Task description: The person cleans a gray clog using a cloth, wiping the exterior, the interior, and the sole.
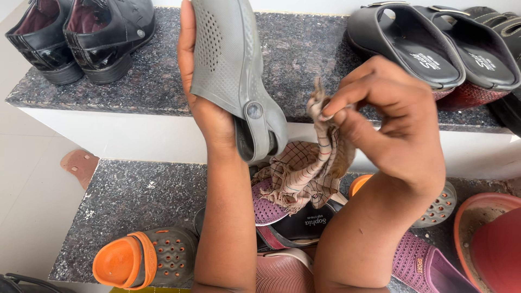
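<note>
Head view: my left hand (209, 114) is clamped on a grey perforated clog (230, 59), held upright above the granite steps (135, 195) | my right hand (391, 119) pinches a checked cloth (309, 173) just beside the clog's heel strap | black dress shoes (81, 32) upper left, black sandals (434, 43) upper right, orange-and-grey clog (144, 258) below.

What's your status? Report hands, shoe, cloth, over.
Left hand grips grey clog, held upright. Right hand pinches checked cloth, just beside the clog's heel. Other footwear crowds the step below.
</note>
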